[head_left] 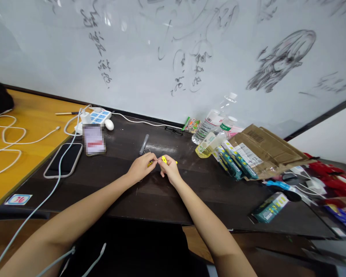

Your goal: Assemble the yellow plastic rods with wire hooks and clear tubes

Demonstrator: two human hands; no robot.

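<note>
Close together over the dark table point(196, 200), my two hands almost meet at the fingertips. Between the thumb and fingers of my right hand point(170, 169) is a small yellow piece point(164, 159); its kind is too small to tell. My left hand point(142, 166) is closed in a pinch, with a bit of yellow point(150, 163) showing by its fingers. What that bit is, I cannot make out. Just beyond my left hand lie a clear tube point(144, 144) and a thin wire-like piece point(147, 151), partly hidden by the fingers.
Left are a phone point(63, 161), a second device point(94, 139), a power strip point(96, 116) and white cables. Right stand two bottles point(203, 129) point(209, 145), green boxes point(233, 161) and a cardboard package point(268, 148). Glasses point(173, 130) lie by the whiteboard point(132, 57).
</note>
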